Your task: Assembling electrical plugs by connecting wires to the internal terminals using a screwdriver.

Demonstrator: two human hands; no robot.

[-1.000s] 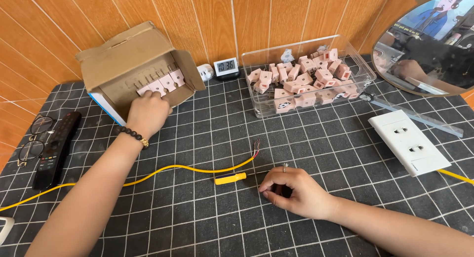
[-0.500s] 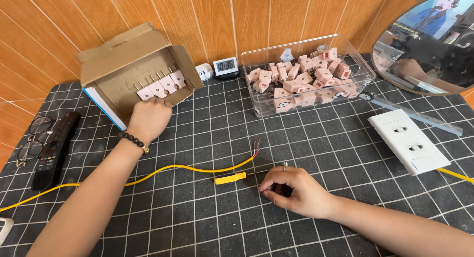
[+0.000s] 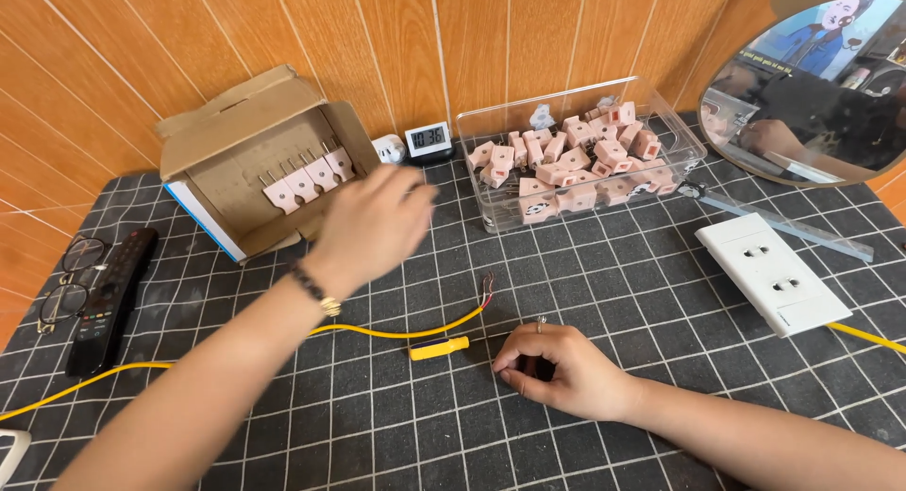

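My left hand (image 3: 373, 222) hovers, blurred, over the black grid mat between an open cardboard box (image 3: 236, 132) and a clear plastic bin (image 3: 689, 151). Its fingers stretch toward the bin and nothing shows in it. A row of pink plug pieces (image 3: 307, 181) lies inside the box, and many more pink plug pieces (image 3: 576, 160) fill the bin. My right hand (image 3: 566, 373) rests on the mat with fingers curled under; whatever lies beneath them is hidden. Just left of it are a small yellow screwdriver (image 3: 439, 347) and a yellow wire (image 3: 377, 333) with a bare stripped end.
A white double socket plate (image 3: 772, 274) lies at the right, with a clear ruler (image 3: 793, 225) and a round mirror (image 3: 812, 85) behind it. A small digital clock (image 3: 427, 138) stands by the wall. A black remote (image 3: 109, 297) and glasses (image 3: 71, 279) sit at the left edge.
My left hand has pulled out of the cardboard box and swung right, toward the clear bin. My right hand has stayed in place on the mat.
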